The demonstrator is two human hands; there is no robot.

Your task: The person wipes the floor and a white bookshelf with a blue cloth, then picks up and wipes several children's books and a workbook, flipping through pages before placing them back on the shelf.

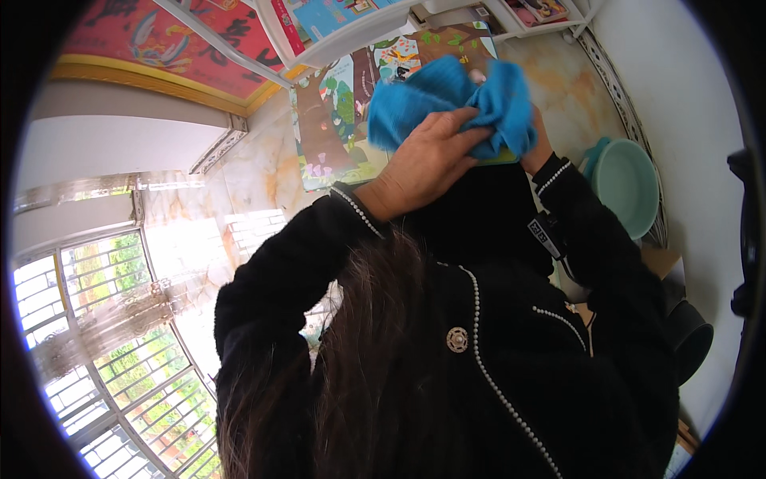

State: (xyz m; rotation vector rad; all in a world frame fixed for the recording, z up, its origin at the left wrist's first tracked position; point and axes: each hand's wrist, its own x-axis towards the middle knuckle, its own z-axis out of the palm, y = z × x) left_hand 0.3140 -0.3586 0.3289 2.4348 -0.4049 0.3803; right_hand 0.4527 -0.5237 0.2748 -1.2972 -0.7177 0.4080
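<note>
A blue ribbed cloth (425,99) lies bunched between my two hands, over an illustrated board or mat (335,138) with trees, flowers and animals. My left hand (428,152) rests on the cloth, its fingertips pressed into the folds near the middle. On the cloth's right side is my right hand (538,141), mostly hidden behind the fabric; its fingers cannot be seen. A green edge of something flat shows just under the cloth, close to my body.
A white rack (335,48) with books stands beyond the board. At the right, a pale green basin (628,188) sits by the wall, with a dark round container (691,341) nearer me. A red framed picture (179,42) is at upper left, barred windows (119,359) at lower left.
</note>
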